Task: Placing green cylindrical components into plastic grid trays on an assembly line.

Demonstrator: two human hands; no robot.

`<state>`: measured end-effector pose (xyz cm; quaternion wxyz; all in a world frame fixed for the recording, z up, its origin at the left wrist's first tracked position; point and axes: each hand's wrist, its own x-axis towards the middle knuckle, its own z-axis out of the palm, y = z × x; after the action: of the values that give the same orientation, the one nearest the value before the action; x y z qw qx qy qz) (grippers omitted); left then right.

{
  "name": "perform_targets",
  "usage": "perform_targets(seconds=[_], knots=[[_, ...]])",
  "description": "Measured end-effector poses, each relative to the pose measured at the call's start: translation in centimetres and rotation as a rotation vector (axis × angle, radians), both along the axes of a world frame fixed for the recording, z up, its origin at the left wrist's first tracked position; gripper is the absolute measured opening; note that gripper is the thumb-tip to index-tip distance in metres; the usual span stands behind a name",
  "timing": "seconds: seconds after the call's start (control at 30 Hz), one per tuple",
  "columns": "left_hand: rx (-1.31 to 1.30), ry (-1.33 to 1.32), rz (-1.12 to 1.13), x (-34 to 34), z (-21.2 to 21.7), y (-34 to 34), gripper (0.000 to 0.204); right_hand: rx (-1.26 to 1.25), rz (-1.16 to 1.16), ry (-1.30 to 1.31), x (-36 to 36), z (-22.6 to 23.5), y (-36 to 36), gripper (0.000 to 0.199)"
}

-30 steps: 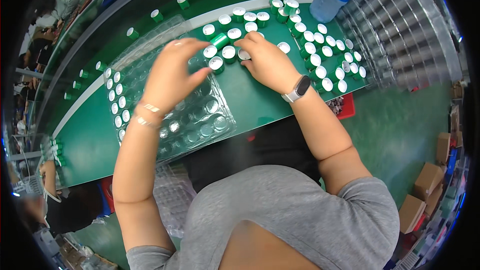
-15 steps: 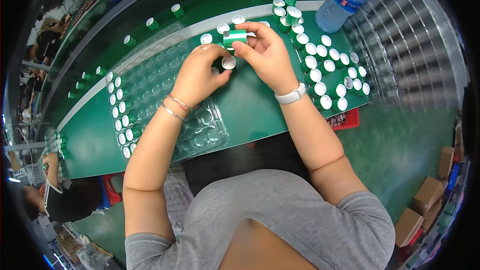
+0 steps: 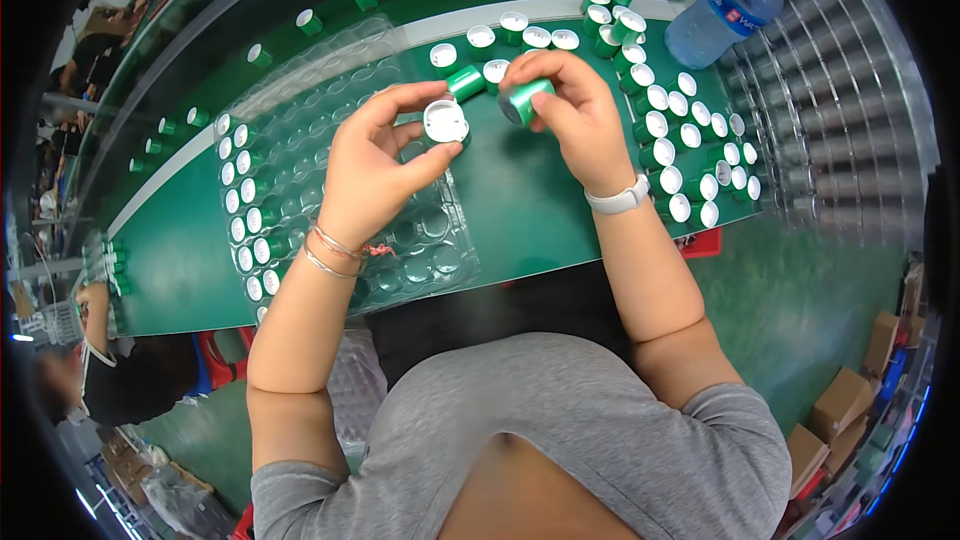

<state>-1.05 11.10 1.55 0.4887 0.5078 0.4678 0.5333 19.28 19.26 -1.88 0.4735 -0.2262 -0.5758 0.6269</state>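
My left hand [image 3: 385,140] is curled around a short green cylinder with a white end [image 3: 445,120], thumb below it and fingers above. Another green cylinder [image 3: 465,83] lies tilted at the index fingertip; I cannot tell whether the hand grips it too. Just to the right, my right hand [image 3: 570,115] pinches a green cylinder [image 3: 527,101] on its side, its dark end facing left. Under my left forearm lies a clear plastic tray [image 3: 400,275] of round pockets, with several white-topped green cylinders [image 3: 249,192] filling its left side.
More white-topped cylinders [image 3: 656,125] stand in a cluster at right, and others line the far side. Behind them stands a water bottle [image 3: 725,12] with a blue cap, beside a metal rack [image 3: 830,110]. A co-worker's arm [image 3: 95,320] shows at far left.
My hands have drawn apart, the right one moving right with its cylinder and turning it. The left hand's fingers have opened wider around the white-ended cylinder. The whole view has shifted slightly.
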Motion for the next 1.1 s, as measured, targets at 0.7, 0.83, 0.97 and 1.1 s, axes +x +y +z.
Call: perform_targets(seconds=[0.7,0.83,0.97,1.1], knots=[[0.278,0.544,-0.050,-1.1,-1.2,0.1,0.045,0.157,0.120,-0.266,-1.5,-0.3,-0.6,0.015],[0.172,0.463,-0.067,-1.0,-0.7,0.0,0.046,0.339,0.117,-0.330,-1.5,-0.2,-0.6,0.016],[0.071,0.297,-0.094,-0.8,-0.9,-0.1,0.045,0.227,0.136,-0.401,-1.5,-0.2,-0.6,0.016],[0.073,0.265,-0.100,-0.3,-0.7,-0.3,0.045,0.171,0.023,-0.325,-1.7,-0.6,-0.6,0.015]])
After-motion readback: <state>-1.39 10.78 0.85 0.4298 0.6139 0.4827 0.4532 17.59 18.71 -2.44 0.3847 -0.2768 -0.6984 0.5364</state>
